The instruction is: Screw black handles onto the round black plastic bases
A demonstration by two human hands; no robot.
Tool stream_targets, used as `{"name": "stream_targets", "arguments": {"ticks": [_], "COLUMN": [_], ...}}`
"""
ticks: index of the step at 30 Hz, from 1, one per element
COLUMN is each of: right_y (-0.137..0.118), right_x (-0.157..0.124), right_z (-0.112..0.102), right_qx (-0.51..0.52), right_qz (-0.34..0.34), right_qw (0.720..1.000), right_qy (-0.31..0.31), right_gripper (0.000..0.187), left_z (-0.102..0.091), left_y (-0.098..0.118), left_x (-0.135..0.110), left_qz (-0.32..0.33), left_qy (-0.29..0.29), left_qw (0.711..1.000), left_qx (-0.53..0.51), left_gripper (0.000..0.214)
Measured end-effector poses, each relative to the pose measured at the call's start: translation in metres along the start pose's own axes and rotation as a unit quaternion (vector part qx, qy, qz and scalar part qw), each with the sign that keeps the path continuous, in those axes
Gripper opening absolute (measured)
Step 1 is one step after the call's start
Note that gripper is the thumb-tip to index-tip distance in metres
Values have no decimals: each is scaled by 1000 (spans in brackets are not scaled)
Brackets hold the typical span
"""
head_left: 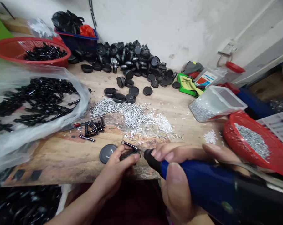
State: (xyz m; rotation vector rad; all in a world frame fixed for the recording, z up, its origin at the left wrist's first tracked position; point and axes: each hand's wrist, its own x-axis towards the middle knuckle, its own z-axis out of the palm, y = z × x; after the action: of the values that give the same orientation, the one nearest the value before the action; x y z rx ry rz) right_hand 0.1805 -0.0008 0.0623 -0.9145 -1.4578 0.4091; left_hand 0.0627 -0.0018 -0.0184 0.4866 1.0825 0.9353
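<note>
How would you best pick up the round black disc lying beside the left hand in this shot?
Probably pinch the round black disc by its rim, coming from above on the side away from the left hand, which holds a small black part. The disc lies flat on the wooden bench, broad face up, so its rim is the natural edge to catch.

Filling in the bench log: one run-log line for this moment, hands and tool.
left hand: black part with steel pin | right hand: blue electric screwdriver | beside: black disc, loose screws
</note>
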Motion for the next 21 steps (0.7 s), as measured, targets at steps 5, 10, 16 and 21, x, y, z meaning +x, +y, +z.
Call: {"name": "stream_targets", "arguments": {"ticks": [5, 10, 16, 21], "right_y": [3, -4, -10, -12], "right_x": [-2, 4, 10, 7], "right_z": [5, -2, -9, -10], "right_qx": [62, 36, 7, -2], "right_qz": [-5, 2, -10, -3], "right_qw": [993, 998, 1000, 1000], "right_qy": [104, 55, 0, -29], "right_gripper": [51, 57, 61, 59], "left_z": [1, 3, 4, 2], "left_y": [-1, 0, 1, -3], "left_x": [-1, -1, -2, 0], "left_qz": [17, 42, 58, 50], "left_qy": [2, 8, 15, 11], "left_qw": [1000, 999, 997, 998], "left_qx": [-5, 13, 44, 40], "left_gripper": [24, 20, 21, 24]}}
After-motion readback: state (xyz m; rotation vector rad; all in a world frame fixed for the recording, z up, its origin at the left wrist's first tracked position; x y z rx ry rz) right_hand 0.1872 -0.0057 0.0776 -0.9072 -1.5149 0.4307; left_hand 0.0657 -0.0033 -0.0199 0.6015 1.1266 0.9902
